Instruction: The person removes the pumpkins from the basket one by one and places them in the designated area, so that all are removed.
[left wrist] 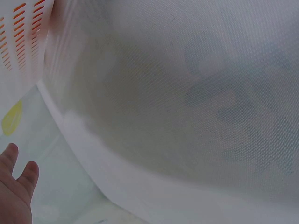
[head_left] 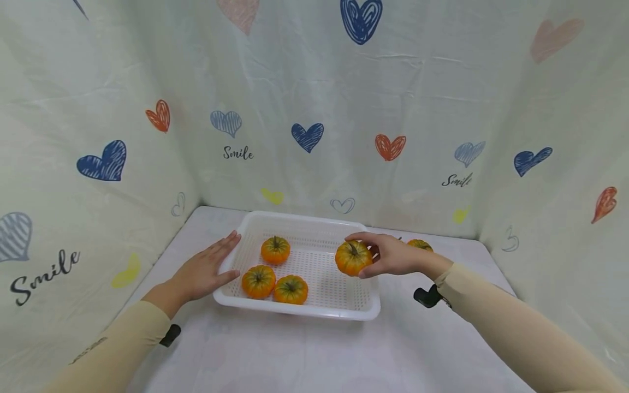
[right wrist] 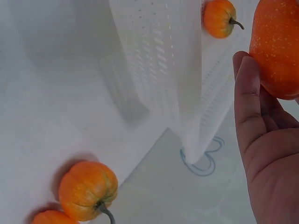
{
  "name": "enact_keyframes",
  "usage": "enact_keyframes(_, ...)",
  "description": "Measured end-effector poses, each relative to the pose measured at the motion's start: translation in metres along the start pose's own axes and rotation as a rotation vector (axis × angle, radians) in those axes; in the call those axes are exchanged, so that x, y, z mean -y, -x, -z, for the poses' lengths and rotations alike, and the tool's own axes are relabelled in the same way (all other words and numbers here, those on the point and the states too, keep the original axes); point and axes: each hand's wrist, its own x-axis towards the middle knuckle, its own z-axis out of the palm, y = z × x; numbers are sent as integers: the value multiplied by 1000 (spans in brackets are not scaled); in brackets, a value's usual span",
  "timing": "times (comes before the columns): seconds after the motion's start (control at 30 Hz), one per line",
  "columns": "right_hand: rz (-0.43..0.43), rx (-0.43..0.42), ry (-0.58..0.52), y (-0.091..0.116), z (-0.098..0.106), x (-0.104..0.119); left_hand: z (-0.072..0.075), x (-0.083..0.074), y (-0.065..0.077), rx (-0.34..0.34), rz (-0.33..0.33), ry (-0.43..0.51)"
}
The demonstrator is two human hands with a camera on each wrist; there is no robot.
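A small orange-and-green pumpkin [head_left: 352, 258] is gripped by my right hand [head_left: 393, 255], thumb and fingers round its side. It is held above the right part of a white plastic basket [head_left: 295, 310]. Inside the basket are three similar pumpkins: one further back [head_left: 275, 250], one at the front left [head_left: 258, 281] and one beside that [head_left: 291, 289]. At the basket's left rim lies my left hand [head_left: 203, 273], fingers extended and thumb apart, holding nothing. In the left wrist view only part of that hand [left wrist: 16, 186] shows, beside the basket wall.
Right of the basket, outside it, a pumpkin [right wrist: 88, 191] and part of another [right wrist: 53, 218] lie on the white table [head_left: 236, 349]. My right forearm partly hides them in the head view. A curtain [head_left: 275, 180] printed with hearts encloses the back and sides.
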Motion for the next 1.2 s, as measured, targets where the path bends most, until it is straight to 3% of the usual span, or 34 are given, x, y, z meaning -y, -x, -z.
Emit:
enact_keyframes(0.53,-44,-169,-37,33,24,-38,-1,2,0,4,-16,-6)
enact_keyframes(1.2,-253,-347,-7,84,43,-98,-1,2,0,15,3,-3)
